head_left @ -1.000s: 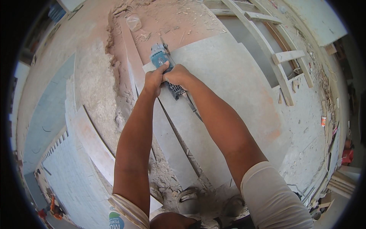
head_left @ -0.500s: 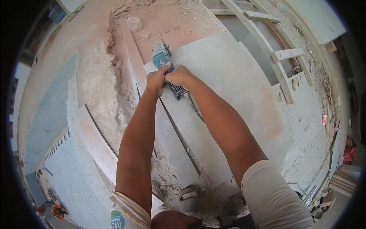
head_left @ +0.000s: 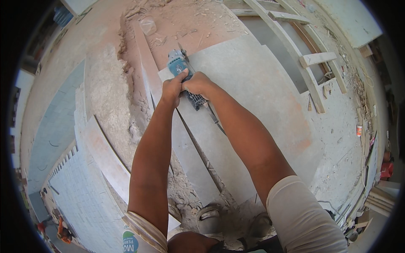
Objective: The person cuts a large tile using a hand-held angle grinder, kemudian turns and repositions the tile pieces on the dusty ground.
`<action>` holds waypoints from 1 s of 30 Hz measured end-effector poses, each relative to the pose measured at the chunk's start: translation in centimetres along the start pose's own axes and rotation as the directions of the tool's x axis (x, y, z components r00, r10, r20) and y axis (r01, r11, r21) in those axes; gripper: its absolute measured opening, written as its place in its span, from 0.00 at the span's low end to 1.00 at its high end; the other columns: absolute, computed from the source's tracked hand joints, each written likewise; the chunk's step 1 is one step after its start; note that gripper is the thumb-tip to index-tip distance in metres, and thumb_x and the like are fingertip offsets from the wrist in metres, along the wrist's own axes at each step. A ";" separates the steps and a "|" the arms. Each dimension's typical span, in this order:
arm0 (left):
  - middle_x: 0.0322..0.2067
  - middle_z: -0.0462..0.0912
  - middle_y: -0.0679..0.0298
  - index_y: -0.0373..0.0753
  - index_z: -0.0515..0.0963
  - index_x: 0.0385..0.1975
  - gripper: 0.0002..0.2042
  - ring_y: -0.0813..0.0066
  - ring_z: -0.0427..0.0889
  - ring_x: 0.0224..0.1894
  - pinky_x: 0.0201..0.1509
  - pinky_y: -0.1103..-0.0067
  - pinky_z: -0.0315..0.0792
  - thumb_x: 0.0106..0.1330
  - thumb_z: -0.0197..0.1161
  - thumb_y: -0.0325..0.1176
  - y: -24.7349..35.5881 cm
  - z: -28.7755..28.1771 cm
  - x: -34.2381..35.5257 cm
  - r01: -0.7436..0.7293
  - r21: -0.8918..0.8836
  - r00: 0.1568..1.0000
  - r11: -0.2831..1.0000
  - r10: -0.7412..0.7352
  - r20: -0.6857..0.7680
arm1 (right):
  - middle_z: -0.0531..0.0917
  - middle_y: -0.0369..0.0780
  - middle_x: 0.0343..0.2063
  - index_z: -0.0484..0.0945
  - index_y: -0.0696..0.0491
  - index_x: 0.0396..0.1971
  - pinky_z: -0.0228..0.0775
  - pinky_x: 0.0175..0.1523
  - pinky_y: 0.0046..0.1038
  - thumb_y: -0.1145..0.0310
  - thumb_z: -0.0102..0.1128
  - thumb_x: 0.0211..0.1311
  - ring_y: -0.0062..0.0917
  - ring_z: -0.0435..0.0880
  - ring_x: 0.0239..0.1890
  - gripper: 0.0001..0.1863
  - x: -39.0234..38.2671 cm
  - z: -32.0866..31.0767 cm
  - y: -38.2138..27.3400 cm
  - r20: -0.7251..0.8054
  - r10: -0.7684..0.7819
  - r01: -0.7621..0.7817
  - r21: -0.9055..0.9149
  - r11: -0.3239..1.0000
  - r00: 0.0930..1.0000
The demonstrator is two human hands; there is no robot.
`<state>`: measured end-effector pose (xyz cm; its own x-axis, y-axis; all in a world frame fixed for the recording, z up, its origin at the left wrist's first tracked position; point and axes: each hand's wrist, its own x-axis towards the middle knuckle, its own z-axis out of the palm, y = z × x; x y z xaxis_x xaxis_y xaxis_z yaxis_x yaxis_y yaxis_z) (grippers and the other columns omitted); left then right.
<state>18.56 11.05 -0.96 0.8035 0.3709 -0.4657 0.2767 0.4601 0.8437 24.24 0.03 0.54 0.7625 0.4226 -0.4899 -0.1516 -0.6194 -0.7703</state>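
Dusty grey slab (head_left: 253,84) carries a blue grinder (head_left: 182,71), mostly hidden by left hand (head_left: 172,87) and right hand (head_left: 198,84), each grip clenched around it.

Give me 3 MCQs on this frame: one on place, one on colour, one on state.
1. Where does the wooden ladder lie?
A. right of the grey slab
B. left of the slab
C. across the person's feet

2. What colour is the power cutter's body?
A. red
B. blue-green
C. yellow

3. How is the cutter held?
A. left hand only
B. lying untouched
C. both hands closed on it

Answers:
1 A: its rails and rungs run along the upper right, beyond the grey slab.
2 B: the housing ahead of the hands is blue-green.
3 C: the left hand and right hand both wrap it, side by side.
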 end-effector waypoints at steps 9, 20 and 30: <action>0.36 0.83 0.51 0.19 0.75 0.42 0.25 0.65 0.84 0.34 0.40 0.72 0.78 0.58 0.71 0.39 -0.1 0.3 -0.6 0.004 0.000 1.000 1.000 -0.004 -0.012 | 0.84 0.54 0.39 0.83 0.66 0.37 0.76 0.46 0.33 0.62 0.70 0.39 0.41 0.86 0.43 0.25 -1.0 -0.3 -0.3 -0.006 0.025 -0.025 -0.024 0.999 1.000; 0.37 0.83 0.51 0.20 0.76 0.43 0.25 0.66 0.83 0.35 0.42 0.74 0.77 0.57 0.72 0.39 -0.6 0.7 -1.2 -0.004 0.005 0.999 1.000 0.004 -0.033 | 0.84 0.56 0.40 0.81 0.68 0.40 0.75 0.47 0.33 0.63 0.69 0.40 0.41 0.85 0.44 0.28 -1.5 -0.5 0.3 0.011 0.017 -0.017 -0.024 1.000 1.000; 0.38 0.83 0.52 0.19 0.76 0.43 0.25 0.67 0.83 0.35 0.41 0.74 0.77 0.57 0.72 0.39 -0.9 0.7 -1.5 -0.015 0.001 1.000 1.000 0.015 -0.026 | 0.84 0.55 0.39 0.82 0.66 0.38 0.75 0.47 0.33 0.62 0.68 0.40 0.41 0.86 0.43 0.26 -1.6 -0.4 0.7 0.003 0.001 -0.001 -0.036 0.999 1.000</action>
<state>17.49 9.55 -0.86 0.7937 0.3982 -0.4598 0.2653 0.4537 0.8508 23.15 -1.38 0.96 0.7604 0.4237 -0.4922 -0.1300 -0.6433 -0.7545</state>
